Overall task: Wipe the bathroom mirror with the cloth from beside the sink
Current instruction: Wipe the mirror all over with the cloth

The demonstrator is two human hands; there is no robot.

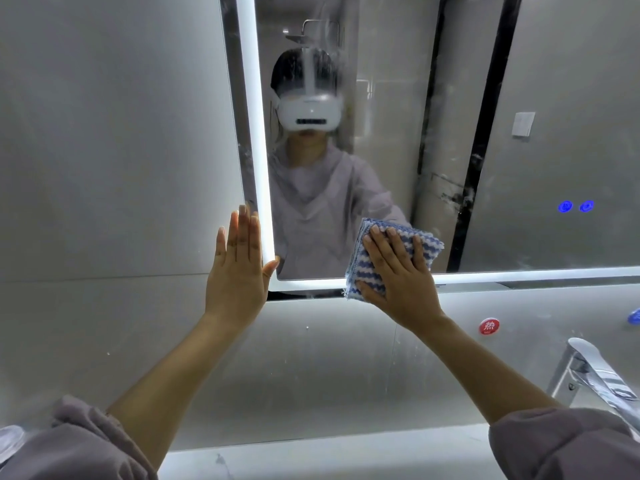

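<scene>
The right hand (398, 277) lies flat, fingers straight, pressing the folded striped cloth (362, 265) against the mirror (381, 150) near its seven o'clock corner. The left hand (239, 271), open and empty, braces on the wall (104, 168) at the cloth's nine o'clock. Soft, light stuff (apt to bunch), I'd say; a palm over its middle suits it.

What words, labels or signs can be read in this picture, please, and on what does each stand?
"热", white on the red round sticker on the wall below the mirror; the print under it is too small to read.
Two blue lit icons on the mirror: too blurred to read.
A blue sticker at the right edge: cut off, unreadable.
</scene>
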